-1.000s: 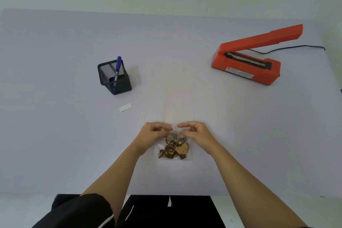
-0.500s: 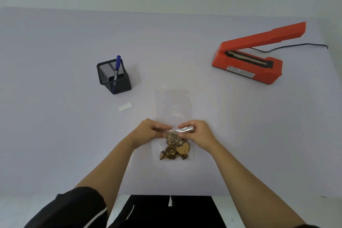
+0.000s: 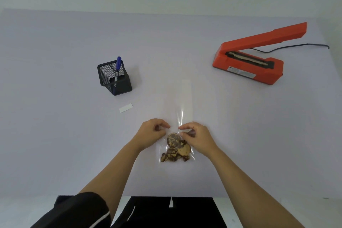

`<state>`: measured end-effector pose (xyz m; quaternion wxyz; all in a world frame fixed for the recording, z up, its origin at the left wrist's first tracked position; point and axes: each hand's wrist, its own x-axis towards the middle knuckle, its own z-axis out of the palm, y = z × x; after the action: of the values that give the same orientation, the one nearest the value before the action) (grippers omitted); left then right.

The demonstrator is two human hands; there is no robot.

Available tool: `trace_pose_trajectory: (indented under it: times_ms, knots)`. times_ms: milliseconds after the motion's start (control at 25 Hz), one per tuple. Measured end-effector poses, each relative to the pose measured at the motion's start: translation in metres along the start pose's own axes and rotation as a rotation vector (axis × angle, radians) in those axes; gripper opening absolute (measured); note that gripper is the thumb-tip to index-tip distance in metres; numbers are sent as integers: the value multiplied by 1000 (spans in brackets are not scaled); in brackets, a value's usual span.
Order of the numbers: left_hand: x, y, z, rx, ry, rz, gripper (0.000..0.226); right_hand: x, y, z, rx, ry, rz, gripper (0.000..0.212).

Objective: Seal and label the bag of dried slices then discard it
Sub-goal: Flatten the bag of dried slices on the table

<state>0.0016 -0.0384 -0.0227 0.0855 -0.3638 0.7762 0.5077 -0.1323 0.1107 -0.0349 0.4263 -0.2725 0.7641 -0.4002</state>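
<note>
1. Centrally, a clear bag (image 3: 175, 146) lies flat on the pale counter (image 3: 55, 135), its dried slices (image 3: 175, 149) bunched at the near end and its empty upper length stretching away toward 12 o'clock.
2. From the slices, the left hand (image 3: 151, 133) sits at 10 o'clock, its grip closed, thumb and fingers pinching the film at the bag's left edge.
3. At 2 o'clock from the slices the right hand (image 3: 196, 136) mirrors it, its grip pinched shut on the film just above the slices.
4. A white label (image 3: 125, 107) lies at 10 o'clock from the bag, well apart.
5. Beyond the label stands a black mesh holder (image 3: 115, 79) with a blue pen (image 3: 117, 67) upright inside.
6. An orange sealer (image 3: 249, 63) rests at 2 o'clock, its arm raised, with a black cord (image 3: 296, 45) trailing behind.
</note>
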Motion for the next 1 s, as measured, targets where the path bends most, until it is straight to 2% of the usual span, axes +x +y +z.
trace_pose_trajectory:
  times_ms: [120,240,480,640,720,880,1000]
  knots:
    - [-1,-1,6,70,69,17,23,2,5,5,-267,81,-131,15]
    - [0,-3,12,161,122,67,21,3,10,0,-400,168,-123,22]
    - [0,-9,22,262,295,102,13,2,11,-4,-496,199,-184,15]
    - [3,-10,29,377,273,240,12,6,3,-1,-632,181,-278,10]
    - [1,-13,28,373,275,247,12,7,4,-6,-675,167,-283,11]
    - [-7,-23,24,394,274,305,19,1,7,-12,-679,123,-213,13]
    - [-6,-28,22,409,275,330,20,1,5,-10,-657,111,-254,14]
